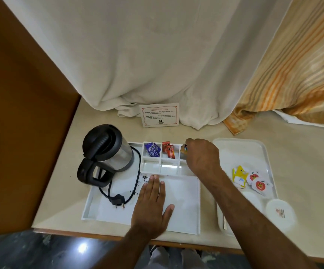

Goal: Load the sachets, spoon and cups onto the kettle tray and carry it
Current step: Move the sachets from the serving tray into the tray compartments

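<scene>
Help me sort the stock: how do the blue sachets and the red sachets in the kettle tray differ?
The blue sachets sit in the left back compartment of the kettle tray; the red sachets sit in the next one to the right. The blue sachets are wider and lie slanted; the red sachets are narrower and more upright. Both are small packets in the back row, with the compartments in front of them bare.
</scene>
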### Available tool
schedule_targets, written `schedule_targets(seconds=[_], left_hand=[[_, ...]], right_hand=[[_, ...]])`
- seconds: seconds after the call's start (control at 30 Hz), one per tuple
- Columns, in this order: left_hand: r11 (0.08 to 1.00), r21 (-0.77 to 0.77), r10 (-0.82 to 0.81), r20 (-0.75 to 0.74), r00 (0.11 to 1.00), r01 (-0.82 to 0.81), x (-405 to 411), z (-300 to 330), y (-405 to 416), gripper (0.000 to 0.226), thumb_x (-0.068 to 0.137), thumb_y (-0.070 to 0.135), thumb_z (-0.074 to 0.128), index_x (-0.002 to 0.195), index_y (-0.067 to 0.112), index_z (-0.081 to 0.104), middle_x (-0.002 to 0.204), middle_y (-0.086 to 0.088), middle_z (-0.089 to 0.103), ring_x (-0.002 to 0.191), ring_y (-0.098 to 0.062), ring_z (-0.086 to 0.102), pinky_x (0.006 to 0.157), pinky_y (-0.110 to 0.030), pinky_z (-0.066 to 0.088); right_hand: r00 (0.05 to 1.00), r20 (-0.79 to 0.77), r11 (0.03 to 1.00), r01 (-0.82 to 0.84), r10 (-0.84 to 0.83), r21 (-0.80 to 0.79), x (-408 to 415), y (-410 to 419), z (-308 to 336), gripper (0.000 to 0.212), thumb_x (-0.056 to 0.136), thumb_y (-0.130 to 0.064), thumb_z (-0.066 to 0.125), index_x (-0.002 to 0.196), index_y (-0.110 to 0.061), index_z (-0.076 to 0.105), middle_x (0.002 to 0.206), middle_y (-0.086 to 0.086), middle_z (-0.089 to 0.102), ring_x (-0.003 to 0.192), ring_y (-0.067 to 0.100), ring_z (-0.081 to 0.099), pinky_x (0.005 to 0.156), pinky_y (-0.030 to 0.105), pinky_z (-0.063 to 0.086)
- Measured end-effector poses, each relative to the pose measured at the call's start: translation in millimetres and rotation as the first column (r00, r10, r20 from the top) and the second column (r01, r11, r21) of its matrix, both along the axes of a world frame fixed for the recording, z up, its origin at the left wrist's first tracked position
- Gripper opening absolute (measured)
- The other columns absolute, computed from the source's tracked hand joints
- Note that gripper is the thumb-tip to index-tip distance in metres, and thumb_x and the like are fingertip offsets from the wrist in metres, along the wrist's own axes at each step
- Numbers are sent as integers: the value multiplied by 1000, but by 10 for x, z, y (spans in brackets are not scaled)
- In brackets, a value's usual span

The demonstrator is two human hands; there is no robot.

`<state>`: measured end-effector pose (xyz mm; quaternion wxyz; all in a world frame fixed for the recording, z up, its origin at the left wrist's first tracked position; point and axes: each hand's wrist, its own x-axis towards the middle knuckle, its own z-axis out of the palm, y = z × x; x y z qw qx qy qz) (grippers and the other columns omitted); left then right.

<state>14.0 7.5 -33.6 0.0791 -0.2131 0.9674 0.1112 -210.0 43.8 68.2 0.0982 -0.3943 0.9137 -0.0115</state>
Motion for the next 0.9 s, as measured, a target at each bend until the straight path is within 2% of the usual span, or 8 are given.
schedule_targets(seconds=[0.27,0.37,0.43,0.57,0.6,0.67,0.73,0.9], left_hand=[[1000,4,6,-11,1000,-6,3,-21,-5,78,98,60,23,154,6,19,162,-16,12,149,-32,9,116,-43,6],[1000,4,8,-26,1000,-8,8,-41,0,78,98,60,22,154,7,17,163,-15,9,149,-32,7,116,-43,6],[1000,5,12,-31,999,-12,10,-57,2,78,98,61,22,155,7,14,163,-15,7,150,-31,6,116,-43,6],[1000,5,-9,-46,999,9,24,-86,-5,79,98,58,30,154,5,15,163,-18,9,150,-30,3,118,-41,2],[1000,2,-13,-48,999,13,26,-94,-12,79,98,58,30,154,4,15,163,-18,9,151,-30,2,119,-41,2],[1000,-4,-20,-49,999,20,21,-110,-15,79,98,58,30,154,4,15,163,-19,9,151,-30,2,119,-42,3],[1000,-7,-24,-37,999,24,18,-118,-16,80,98,58,27,154,4,14,163,-19,8,151,-30,1,118,-43,5],[1000,6,-19,-37,999,19,29,-127,-18,80,98,60,24,155,5,11,163,-18,6,151,-30,1,118,-43,7]], right_hand=[[997,-8,996,-76,76,-35,115,17,-294,25,81,-15,69,103,-12,58,93,6,65,81,22,60,62,31,40],[979,-161,984,-141,122,-111,112,163,-352,25,76,-11,64,100,-9,56,91,12,57,78,27,50,63,37,39],[977,-206,971,-101,55,-217,98,277,-358,31,80,-23,61,107,-9,55,98,14,53,82,30,47,68,39,41],[993,-39,918,90,-113,-386,-165,668,-256,45,90,-45,49,124,-15,50,121,11,51,101,31,47,82,43,41],[991,-54,938,100,-125,-331,-287,815,-242,41,91,-41,48,124,-17,52,120,10,55,102,33,49,82,45,41],[988,-119,995,102,-100,14,-549,1148,-235,38,87,-34,52,124,-26,54,114,5,60,103,33,52,85,45,40],[991,-104,934,118,-88,336,-707,1407,-246,43,78,-41,58,120,-38,53,109,-2,59,103,29,51,89,44,34],[997,43,946,45,-62,321,-750,1445,-327,44,65,-42,64,108,-40,54,104,-9,58,98,22,49,82,40,26]])
